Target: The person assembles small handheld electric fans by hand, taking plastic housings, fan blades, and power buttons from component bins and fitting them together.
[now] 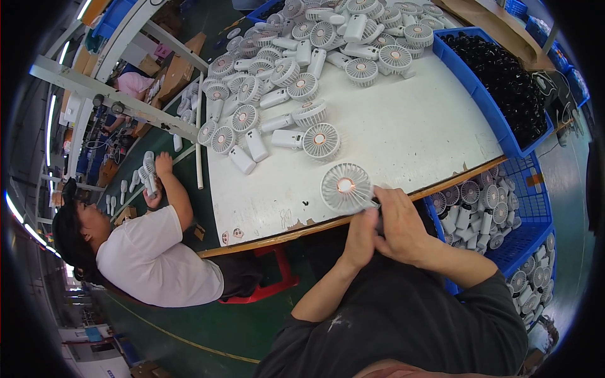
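Angled inward, the bare left hand (pixel 360 240) and bare right hand (pixel 404 228) are pressed together around the handle of a round white plastic fan (pixel 345 189), held at the white tabletop's (pixel 447 120) front edge. A white-shirted co-worker (pixel 161 258) is seated leftward; loose white fans (pixel 303 86) are heaped beyond; at right, a blue plastic bin (pixel 534 142) is filled with black parts (pixel 495 79).

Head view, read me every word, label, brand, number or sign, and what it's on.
Nothing here can be read.
Held fan: no lettering shows; left hand and right hand hide most of its handle.
Dark panel on a loose fan: too small.
Marks on the table: too small.
Orange patch on a crate: too blurred.
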A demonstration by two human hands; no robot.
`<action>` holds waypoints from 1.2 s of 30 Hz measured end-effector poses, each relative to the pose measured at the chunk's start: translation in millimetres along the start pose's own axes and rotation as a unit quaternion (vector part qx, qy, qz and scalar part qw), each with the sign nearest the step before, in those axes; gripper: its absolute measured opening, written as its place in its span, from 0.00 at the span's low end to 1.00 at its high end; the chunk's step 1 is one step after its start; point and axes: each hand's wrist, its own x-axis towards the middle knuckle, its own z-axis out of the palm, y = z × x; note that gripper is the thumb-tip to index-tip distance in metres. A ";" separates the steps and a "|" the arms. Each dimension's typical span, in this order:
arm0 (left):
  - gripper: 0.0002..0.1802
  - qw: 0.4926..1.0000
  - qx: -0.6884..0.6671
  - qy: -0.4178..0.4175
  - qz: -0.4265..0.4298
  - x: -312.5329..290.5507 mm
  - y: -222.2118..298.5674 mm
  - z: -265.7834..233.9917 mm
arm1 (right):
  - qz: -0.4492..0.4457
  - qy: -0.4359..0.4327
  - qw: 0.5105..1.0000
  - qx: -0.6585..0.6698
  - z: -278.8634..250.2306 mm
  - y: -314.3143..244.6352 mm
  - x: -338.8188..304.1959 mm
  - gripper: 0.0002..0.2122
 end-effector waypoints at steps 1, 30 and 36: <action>0.33 0.966 0.197 -0.035 0.162 1.9 14.2 8.9 | 0.020 0.000 0.999 0.035 6.0 9.1 -6.5 0.29; 0.30 0.978 0.084 -0.188 -0.040 -4.7 6.6 14.5 | 0.258 0.163 0.784 0.541 -47.8 71.7 -95.7 0.30; 0.23 0.858 0.461 0.105 0.201 37.9 70.1 -72.3 | 0.335 0.350 0.808 0.335 -78.2 138.4 -178.0 0.18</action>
